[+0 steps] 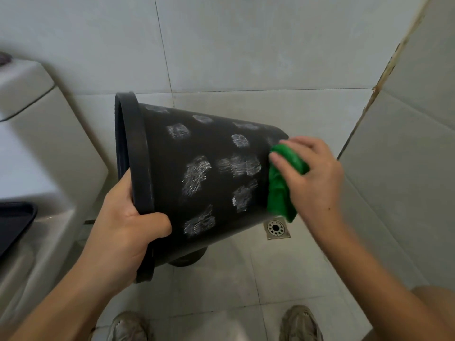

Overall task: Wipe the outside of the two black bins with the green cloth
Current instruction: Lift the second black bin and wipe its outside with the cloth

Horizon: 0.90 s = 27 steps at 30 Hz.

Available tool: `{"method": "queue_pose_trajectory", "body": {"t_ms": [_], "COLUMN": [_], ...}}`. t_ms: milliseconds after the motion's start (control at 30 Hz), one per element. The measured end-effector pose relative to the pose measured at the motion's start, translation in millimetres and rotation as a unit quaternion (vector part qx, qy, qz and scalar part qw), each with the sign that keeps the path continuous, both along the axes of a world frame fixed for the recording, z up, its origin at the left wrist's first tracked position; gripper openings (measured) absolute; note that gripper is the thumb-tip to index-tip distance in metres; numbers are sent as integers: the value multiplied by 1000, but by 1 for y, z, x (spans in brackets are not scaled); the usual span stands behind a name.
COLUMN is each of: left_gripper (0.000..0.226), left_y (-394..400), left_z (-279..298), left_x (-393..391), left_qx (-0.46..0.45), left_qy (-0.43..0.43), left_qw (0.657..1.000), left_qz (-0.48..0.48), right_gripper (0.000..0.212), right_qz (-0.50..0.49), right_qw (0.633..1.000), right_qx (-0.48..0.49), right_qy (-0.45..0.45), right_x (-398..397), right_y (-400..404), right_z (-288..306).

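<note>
The left hand [128,225] grips the rim of the black bin [209,173], held sideways, base rightward, where the right hand [310,168] fingers pinch the green cloth [283,190] against its wall.

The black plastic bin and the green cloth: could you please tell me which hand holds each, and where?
The left hand grips the black plastic bin by its rim; the right hand holds the bunched green cloth against the bin's wall near its base.
</note>
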<state>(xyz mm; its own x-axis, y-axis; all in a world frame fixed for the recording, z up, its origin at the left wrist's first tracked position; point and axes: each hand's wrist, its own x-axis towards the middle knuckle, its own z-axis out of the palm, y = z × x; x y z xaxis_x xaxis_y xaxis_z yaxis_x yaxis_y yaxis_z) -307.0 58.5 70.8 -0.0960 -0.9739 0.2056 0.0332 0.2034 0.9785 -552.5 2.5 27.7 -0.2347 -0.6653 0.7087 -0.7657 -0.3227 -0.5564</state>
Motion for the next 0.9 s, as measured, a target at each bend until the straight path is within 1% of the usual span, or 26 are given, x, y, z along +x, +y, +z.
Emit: {"method": "queue_pose_trajectory", "body": {"t_ms": [33,67,100,167,200,267,300,333,400,433,467,533,633,733,767,833,900], "left_gripper": [55,57,60,63,64,66,66,65,64,64,65,67,64,62,62,61,60], "left_y": [1,2,2,2,1,0,0,0,2,3,4,4,2,1,2,4,5], "left_z": [1,0,0,-3,-6,-9,-10,-10,-9,-8,-7,-7,-8,-8,-7,-7,-8], "left_x": [-2,-4,-7,-12,-15,-18,-18,-18,-19,-21,-24,-28,-25,-18,-17,-15,-15], "left_qx": [-2,-3,-2,4,7,14,19,23,21,17,13,8,17,30,31,33,39], "left_qy": [2,5,9,16,25,43,51,56,48,39,33,30,73,73,70,67,64], "left_qw": [1000,1000,1000,1000,1000,999,998,998,999,999,999,999,997,997,997,997,997], "left_qz": [0,2,5,7,9,12,11,11,11,11,12,14,22,25,24,22,21], "right_gripper": [38,37,36,36,36,36,36,37,41,42,41,38,39,51,54,55,57], "right_qz": [-18,-34,-41,-13,23,102,119,116,47,13,-16,-22,43,124,139,132,103], "right_qw": [999,998,998,999,996,979,974,978,998,997,995,996,994,979,974,975,988], "right_qx": [2,0,-9,-45,-70,-102,-108,-104,-50,-28,-18,-48,-102,-88,-78,-64,-58], "right_qy": [-33,-47,-42,18,60,144,161,135,-13,-72,-99,-77,17,135,161,166,98], "right_x": [-4,-2,6,35,49,63,60,54,36,27,24,34,60,49,40,29,28], "right_y": [-4,-5,-1,15,25,35,32,26,12,5,1,4,19,20,19,19,19], "right_z": [6,8,7,0,-6,-11,-8,-4,10,16,18,13,-6,-11,-12,-14,-15]}}
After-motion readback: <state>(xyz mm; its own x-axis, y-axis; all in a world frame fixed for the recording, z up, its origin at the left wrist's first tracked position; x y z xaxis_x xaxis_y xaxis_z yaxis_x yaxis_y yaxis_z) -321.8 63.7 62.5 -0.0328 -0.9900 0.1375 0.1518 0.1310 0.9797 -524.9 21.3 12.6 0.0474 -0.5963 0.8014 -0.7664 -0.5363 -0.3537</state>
